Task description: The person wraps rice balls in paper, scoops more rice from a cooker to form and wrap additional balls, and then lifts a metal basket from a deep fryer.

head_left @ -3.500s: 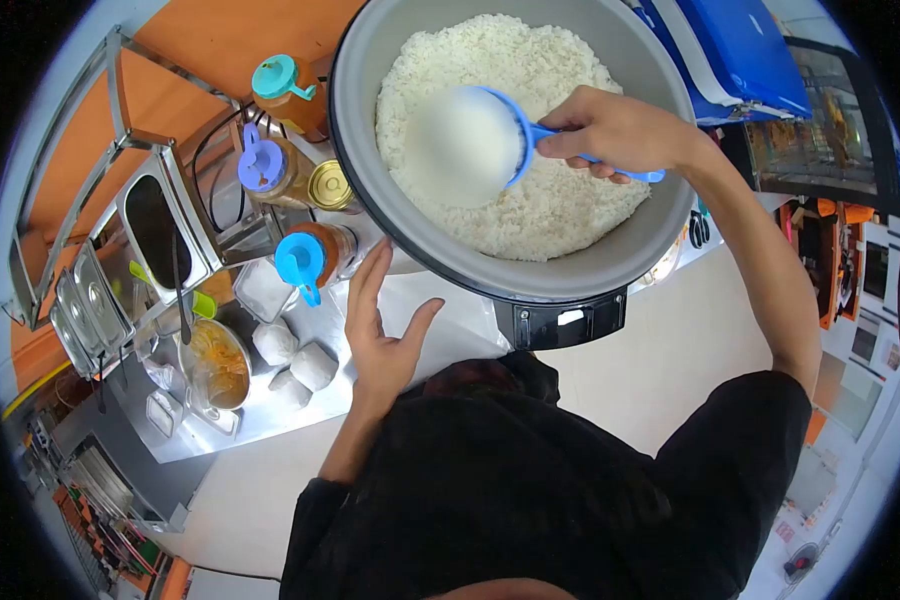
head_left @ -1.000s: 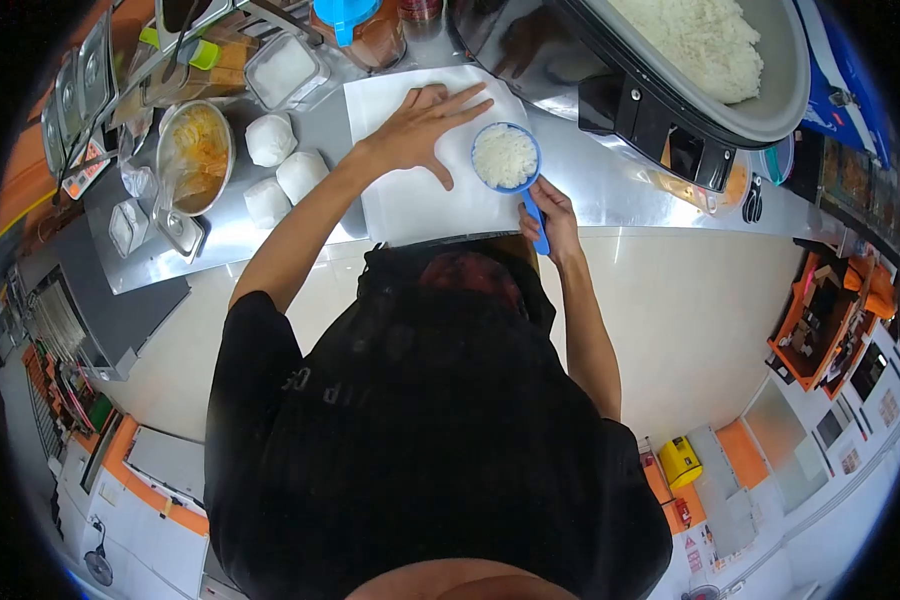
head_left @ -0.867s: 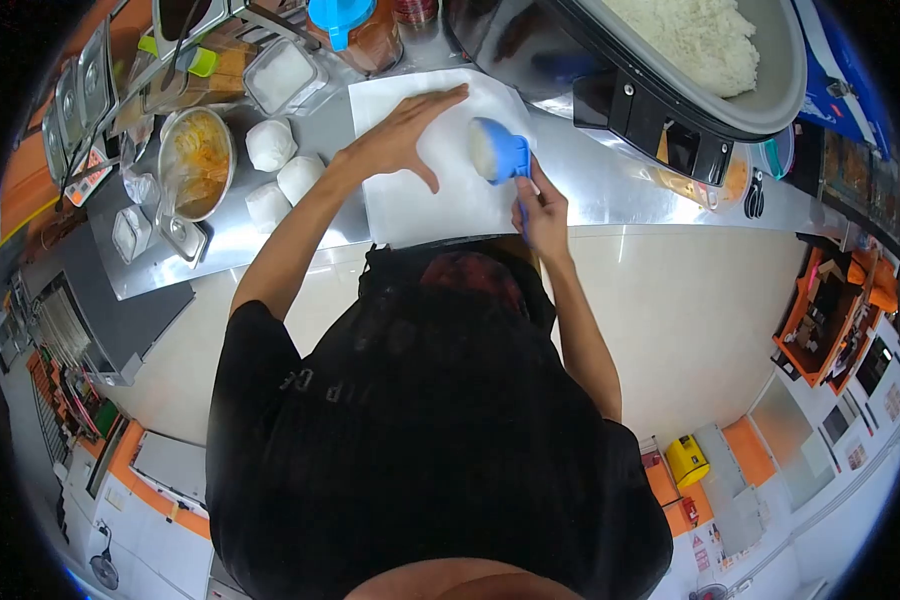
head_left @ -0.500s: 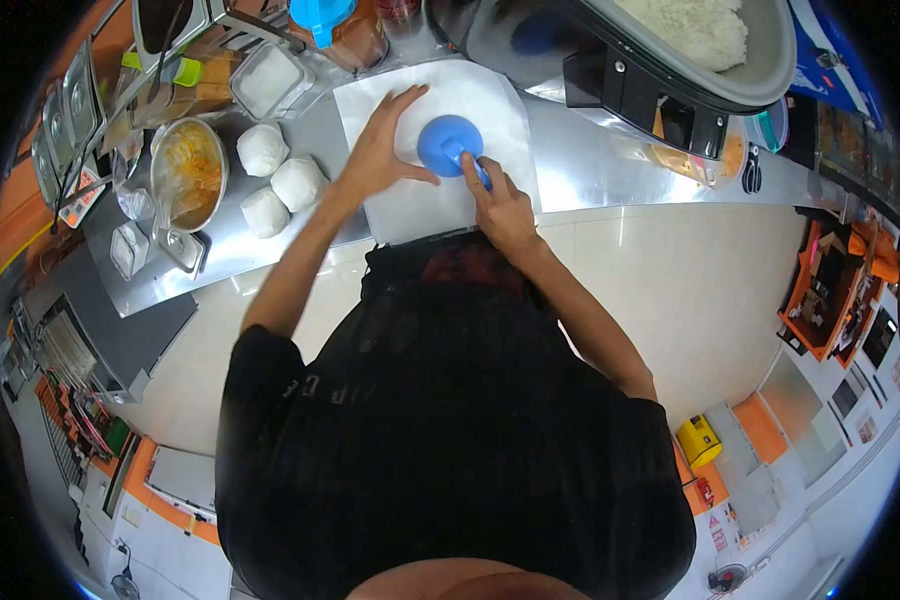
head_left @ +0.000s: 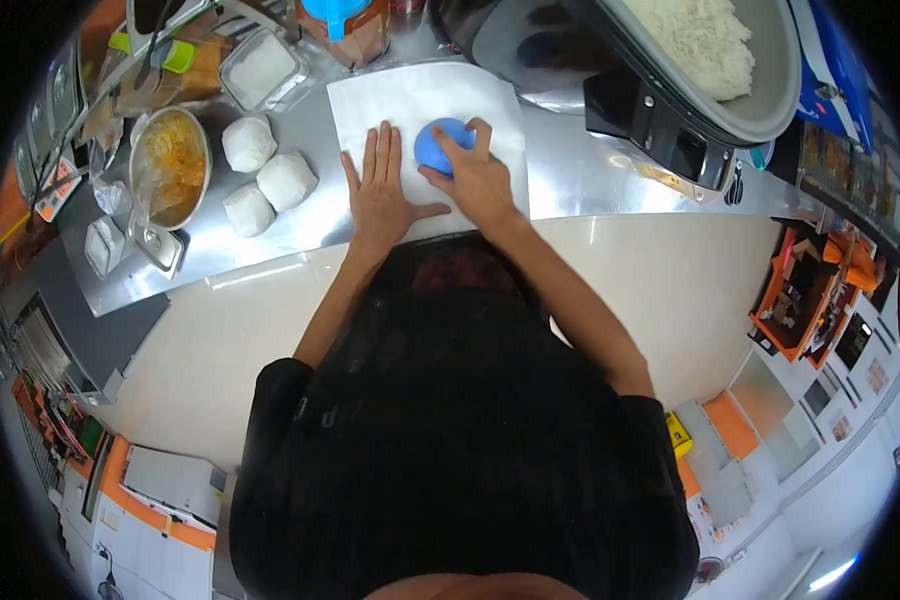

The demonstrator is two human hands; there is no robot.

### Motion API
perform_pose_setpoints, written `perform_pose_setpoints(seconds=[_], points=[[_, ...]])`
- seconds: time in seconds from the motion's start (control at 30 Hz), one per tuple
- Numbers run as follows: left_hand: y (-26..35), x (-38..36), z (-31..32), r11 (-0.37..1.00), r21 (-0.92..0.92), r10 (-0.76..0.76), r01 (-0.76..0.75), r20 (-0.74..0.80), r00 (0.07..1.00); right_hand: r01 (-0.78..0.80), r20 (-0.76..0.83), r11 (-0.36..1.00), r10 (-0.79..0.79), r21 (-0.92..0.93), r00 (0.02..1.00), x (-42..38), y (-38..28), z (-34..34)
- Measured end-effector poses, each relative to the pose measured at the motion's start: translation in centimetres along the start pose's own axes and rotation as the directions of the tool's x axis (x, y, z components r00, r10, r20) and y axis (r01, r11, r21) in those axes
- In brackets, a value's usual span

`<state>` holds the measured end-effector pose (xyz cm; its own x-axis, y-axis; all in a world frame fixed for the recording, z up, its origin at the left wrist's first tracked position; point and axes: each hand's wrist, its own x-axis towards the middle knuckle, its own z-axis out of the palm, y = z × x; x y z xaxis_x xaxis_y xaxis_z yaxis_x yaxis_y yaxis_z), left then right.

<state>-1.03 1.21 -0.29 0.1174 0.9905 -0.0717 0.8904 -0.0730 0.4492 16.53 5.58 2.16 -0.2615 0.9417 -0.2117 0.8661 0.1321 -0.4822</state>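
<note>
A white sheet of paper [head_left: 365,95] lies on the counter in front of me. My left hand [head_left: 377,195] rests flat on its left part, fingers spread and pointing away from me. On the right part of the sheet is a blue round plastic piece [head_left: 433,150], which had a short handle showing earlier. My right hand [head_left: 478,180] is curled over it from the near right side, fingers bent around its edge and top. The handle is now hidden under that hand. I cannot make out anything beneath the blue piece.
White wrapped round bundles [head_left: 287,181] sit left of the sheet, beside a metal bowl [head_left: 206,165] of yellow-orange food. Behind stand a clear tub [head_left: 262,70] and a blue-lidded container [head_left: 355,35]. A large cooker [head_left: 770,120] of white rice occupies the back right of the steel counter [head_left: 580,185].
My left hand has come down flat onto the sheet, nearer to me. My right hand has shifted from pinching the blue piece's handle to gripping over its top.
</note>
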Motion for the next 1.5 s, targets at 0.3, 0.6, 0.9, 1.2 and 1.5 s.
perform_pose_setpoints(seconds=[0.3,0.6,0.9,1.2,1.5], points=[[-0.3,0.1,-0.4,0.999,-0.032,-0.011,0.011,-0.008,1.000,0.302,0.087,0.953,-0.298,-0.028,0.950,1.5,2.7,-2.3],[0.1,0.2,-0.5,1.000,0.010,-0.005,0.005,-0.001,1.000,0.259,-0.032,0.962,-0.257,0.091,0.966,0.8,2.1,-2.9],[0.4,0.3,-0.4,0.999,0.035,-0.029,0.027,0.073,0.997,-0.020,-0.030,0.997,0.022,0.078,0.999,0.4,0.1,0.1],[0.4,-0.1,0.4,0.999,0.047,0.013,-0.013,0.005,1.000,-0.140,-0.133,0.968,0.170,0.209,0.976,-0.3,-1.3,1.4],[1.1,-0.4,-0.2,0.992,0.122,0.018,-0.021,0.024,1.000,0.061,-0.159,0.889,0.013,0.454,0.987,-2.2,0.2,-3.5]])
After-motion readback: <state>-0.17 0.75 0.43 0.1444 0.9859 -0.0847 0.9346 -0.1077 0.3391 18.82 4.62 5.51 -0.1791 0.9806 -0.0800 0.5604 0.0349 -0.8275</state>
